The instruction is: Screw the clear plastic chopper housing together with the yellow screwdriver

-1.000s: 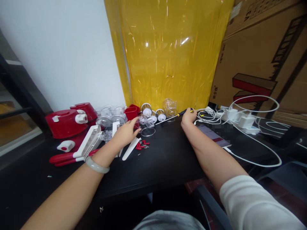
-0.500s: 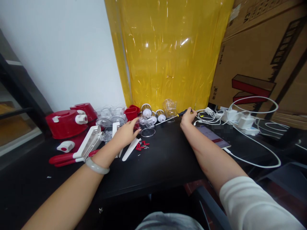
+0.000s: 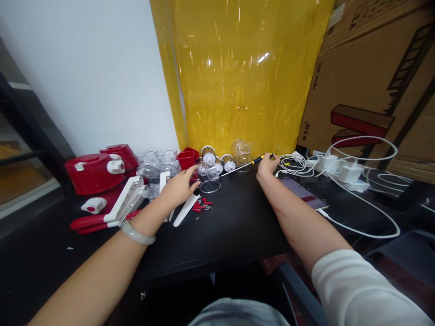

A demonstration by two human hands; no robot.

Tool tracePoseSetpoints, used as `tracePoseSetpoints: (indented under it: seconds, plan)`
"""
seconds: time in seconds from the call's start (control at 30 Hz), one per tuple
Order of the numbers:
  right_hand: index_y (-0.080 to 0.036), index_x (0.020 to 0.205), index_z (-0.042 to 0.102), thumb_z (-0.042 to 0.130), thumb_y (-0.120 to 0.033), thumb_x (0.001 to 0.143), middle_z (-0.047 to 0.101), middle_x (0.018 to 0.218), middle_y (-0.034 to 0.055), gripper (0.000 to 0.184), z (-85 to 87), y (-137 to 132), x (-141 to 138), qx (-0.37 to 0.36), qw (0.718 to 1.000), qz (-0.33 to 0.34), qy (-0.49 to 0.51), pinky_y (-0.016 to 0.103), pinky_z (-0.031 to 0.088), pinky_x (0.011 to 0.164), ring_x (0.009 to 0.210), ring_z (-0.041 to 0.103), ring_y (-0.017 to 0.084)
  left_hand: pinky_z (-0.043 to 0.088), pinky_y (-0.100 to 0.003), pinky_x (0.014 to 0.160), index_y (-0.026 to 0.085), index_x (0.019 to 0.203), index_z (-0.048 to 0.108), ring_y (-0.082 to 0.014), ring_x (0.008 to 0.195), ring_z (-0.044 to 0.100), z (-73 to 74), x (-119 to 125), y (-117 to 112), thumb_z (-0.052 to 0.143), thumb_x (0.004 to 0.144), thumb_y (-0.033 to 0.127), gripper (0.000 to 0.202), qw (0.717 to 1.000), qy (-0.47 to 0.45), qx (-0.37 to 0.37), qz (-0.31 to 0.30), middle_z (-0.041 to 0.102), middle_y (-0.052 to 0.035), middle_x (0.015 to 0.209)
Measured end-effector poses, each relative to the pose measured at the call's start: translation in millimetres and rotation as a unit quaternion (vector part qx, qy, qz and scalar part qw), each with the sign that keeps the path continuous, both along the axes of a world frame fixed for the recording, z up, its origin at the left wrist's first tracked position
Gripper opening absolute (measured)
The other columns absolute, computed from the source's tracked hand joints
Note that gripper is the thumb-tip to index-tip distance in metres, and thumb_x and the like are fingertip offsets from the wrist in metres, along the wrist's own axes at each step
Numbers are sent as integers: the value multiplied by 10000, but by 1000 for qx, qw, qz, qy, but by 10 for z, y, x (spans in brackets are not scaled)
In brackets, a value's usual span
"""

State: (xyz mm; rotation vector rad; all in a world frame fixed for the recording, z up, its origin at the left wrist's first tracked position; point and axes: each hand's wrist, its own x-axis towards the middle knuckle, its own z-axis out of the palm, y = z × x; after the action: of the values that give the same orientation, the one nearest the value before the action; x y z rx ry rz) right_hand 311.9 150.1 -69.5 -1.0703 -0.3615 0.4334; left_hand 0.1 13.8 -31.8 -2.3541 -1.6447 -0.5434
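Observation:
My left hand [image 3: 180, 184] is at the cluster of parts, thumb and fingers curved around the near side of a clear plastic piece [image 3: 210, 186] with a round rim. Part of that grip is hidden by the clear piece's clutter. My right hand [image 3: 267, 166] is closed on the black-and-yellow handle of a screwdriver [image 3: 258, 159]. Its long metal shaft slants left and down, the tip close to the clear piece. Below my left hand lie small red parts and screws [image 3: 201, 206] and a flat white strip [image 3: 186, 211].
Red housings [image 3: 93, 174] and white-and-red handled frames [image 3: 126, 203] lie at left. Clear cups [image 3: 168, 168], red cups [image 3: 186, 159] and metallic drums [image 3: 208, 155] stand along the back. A phone [image 3: 302, 192], white cables and chargers [image 3: 350, 173] are at right, before a cardboard box [image 3: 367, 81].
The right fingers have shifted slightly on the screwdriver handle, and more of its yellow shows. My left hand has stayed almost in place.

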Motion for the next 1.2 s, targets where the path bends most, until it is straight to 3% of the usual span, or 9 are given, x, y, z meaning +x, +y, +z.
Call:
tracePoseSetpoints:
  seconds: [0.27, 0.5, 0.67, 0.9, 1.07, 1.2]
  plan:
    - [-192, 1194, 482, 403, -297, 927, 620, 938, 30, 298, 29, -24, 10, -10, 1000, 28, 7, 288, 557, 738, 837, 650, 147, 506, -428, 881, 179, 1514, 373, -335, 1108, 649, 3, 1, -7, 512, 975, 398, 598, 1000, 3, -2, 6, 672, -176, 1243]
    - [-179, 1189, 492, 598, -296, 846, 611, 1048, 44, 378, 7, -33, 4, 3, 1000, -1, -11, 296, 541, 860, 921, 631, 142, 502, -410, 898, 183, 1502, 381, -320, 1129, 644, 2, -1, 4, 525, 968, 396, 593, 1000, 1, 1, 0, 659, -165, 1280]
    - [-166, 1189, 497, 564, -248, 836, 619, 1056, 46, 368, -4, -1, 6, 1, 1000, -13, 5, 294, 533, 871, 919, 640, 139, 504, -427, 889, 180, 1509, 379, -333, 1118, 644, -10, -7, 13, 518, 971, 399, 597, 1000, 2, 5, -1, 669, -175, 1250]
    - [-165, 1212, 455, 383, -220, 908, 632, 773, -8, 317, 56, -40, -9, 35, 997, 48, 48, 285, 546, 709, 704, 653, 144, 500, -429, 906, 168, 1512, 373, -336, 1139, 637, -4, 2, 4, 519, 970, 392, 603, 1000, -1, 2, -7, 653, -182, 1285]
    - [-177, 1161, 406, 539, -326, 902, 642, 715, -35, 326, 15, -7, -33, 50, 997, 36, 51, 276, 550, 743, 743, 681, 146, 501, -425, 904, 176, 1510, 378, -332, 1137, 639, 5, -2, -1, 522, 971, 394, 598, 1000, 0, -1, -3, 659, -174, 1277]
    - [-202, 1110, 382, 623, -306, 873, 646, 720, -51, 354, -9, 20, -43, 57, 997, 32, 45, 263, 555, 744, 725, 687, 135, 501, -426, 902, 171, 1511, 376, -336, 1132, 642, 9, 3, -4, 527, 972, 393, 602, 1000, -1, 2, -5, 657, -179, 1279]
